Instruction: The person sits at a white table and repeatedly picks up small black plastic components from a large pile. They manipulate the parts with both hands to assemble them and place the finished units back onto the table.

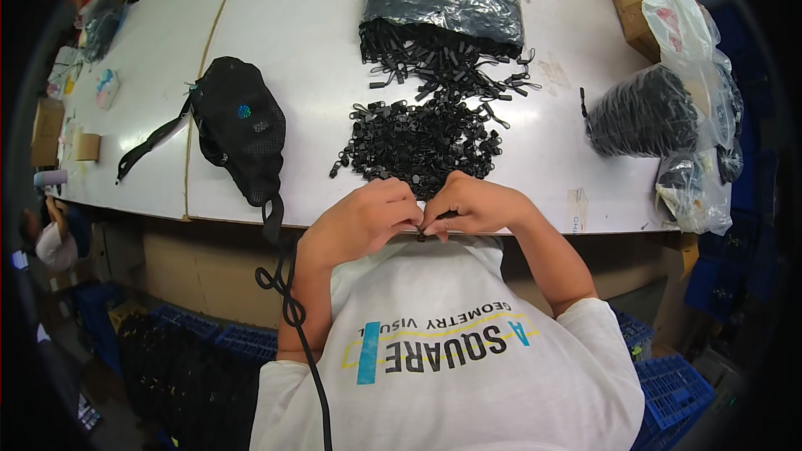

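Both hands meet at the bench [251,50] edge: left hand [363,217] and right hand [472,205] pinch one small black zipper pull [428,232] between fingertips, just below the loose black pile [422,138], kept within reach.

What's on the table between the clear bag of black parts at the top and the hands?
A loose heap of small black parts lies between the clear bag and both hands, in the head view.

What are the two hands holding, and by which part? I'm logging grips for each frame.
The left hand and right hand together pinch a small black piece between their fingertips at the table edge. Which part they grip cannot be told.
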Demonstrator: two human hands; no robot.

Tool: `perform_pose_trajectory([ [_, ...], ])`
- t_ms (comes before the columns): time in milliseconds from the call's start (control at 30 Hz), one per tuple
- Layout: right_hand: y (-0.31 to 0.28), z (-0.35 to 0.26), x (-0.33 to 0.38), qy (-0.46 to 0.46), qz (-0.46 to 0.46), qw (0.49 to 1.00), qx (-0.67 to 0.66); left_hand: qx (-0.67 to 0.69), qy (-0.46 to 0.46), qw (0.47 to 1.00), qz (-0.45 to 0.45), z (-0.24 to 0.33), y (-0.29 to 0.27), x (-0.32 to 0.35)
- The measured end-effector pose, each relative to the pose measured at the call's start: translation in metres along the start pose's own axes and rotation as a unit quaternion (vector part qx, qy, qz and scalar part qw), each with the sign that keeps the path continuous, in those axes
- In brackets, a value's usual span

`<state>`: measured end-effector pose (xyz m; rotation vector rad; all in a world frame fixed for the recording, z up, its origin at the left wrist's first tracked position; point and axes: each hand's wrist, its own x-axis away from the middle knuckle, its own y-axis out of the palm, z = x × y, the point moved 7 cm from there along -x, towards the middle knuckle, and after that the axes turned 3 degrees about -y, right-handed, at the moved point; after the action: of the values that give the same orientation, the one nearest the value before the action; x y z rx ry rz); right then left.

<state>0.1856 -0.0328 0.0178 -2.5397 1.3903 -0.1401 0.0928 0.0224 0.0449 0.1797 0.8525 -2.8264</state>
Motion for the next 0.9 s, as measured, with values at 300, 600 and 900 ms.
perform_pose_trajectory([
  [300,0.009,0.006,0.002,0.072,0.060,0.990,-0.105,-0.144,0.055,0.987,0.040,0.020,-0.004,0.001],
  [600,0.005,-0.012,0.021,0.100,0.276,0.933,0.207,0.429,-0.287,0.851,0.090,-0.066,0.064,0.028],
  [900,0.028,-0.015,0.023,0.151,0.253,0.878,0.378,0.161,-0.199,0.941,0.221,-0.061,0.035,0.020],
])
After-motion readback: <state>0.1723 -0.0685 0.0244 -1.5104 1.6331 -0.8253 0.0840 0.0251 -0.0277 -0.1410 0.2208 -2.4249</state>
